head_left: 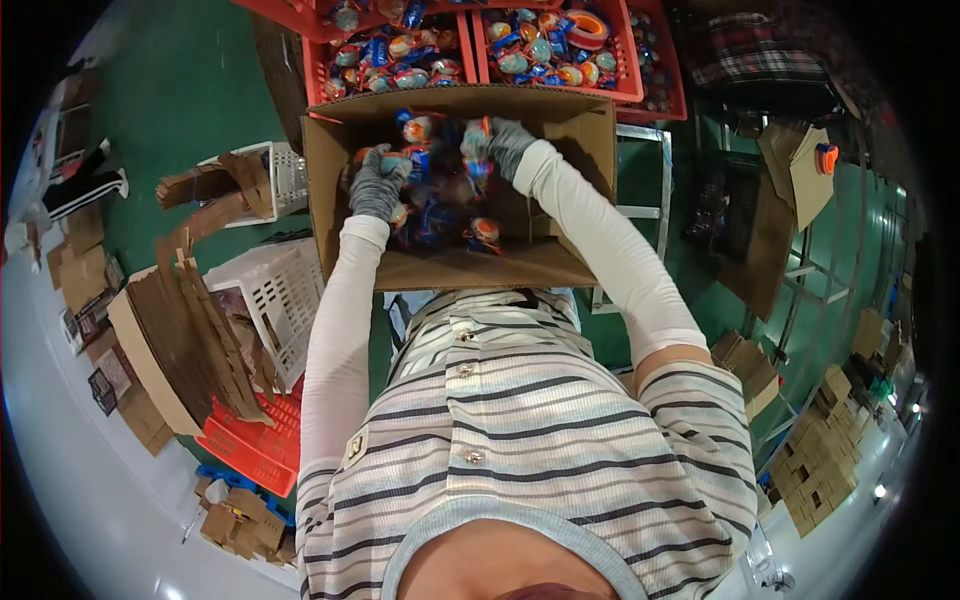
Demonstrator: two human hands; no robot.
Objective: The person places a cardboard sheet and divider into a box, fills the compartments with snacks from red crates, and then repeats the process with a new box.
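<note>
A brown cardboard box [450,272] stands open in front of my body, with small clear-wrapped packets in blue, orange and white inside it. One such packet [484,234] lies near the box's front wall, and others in the middle are blurred. My left hand [378,185], in a grey knit glove, is inside the box on the left, fingers curled round wrapped packets [397,163]. On the right, my right hand [505,148], gloved alike, grips a wrapped packet [474,138] above the box floor. White sleeves cover both forearms.
Red crates [390,88] full of similar packets stand behind the box, one holding a roll of tape [587,29]. To the left are a white crate [270,290] and stacked flattened cardboard [180,340]. A metal frame [645,190] stands at right.
</note>
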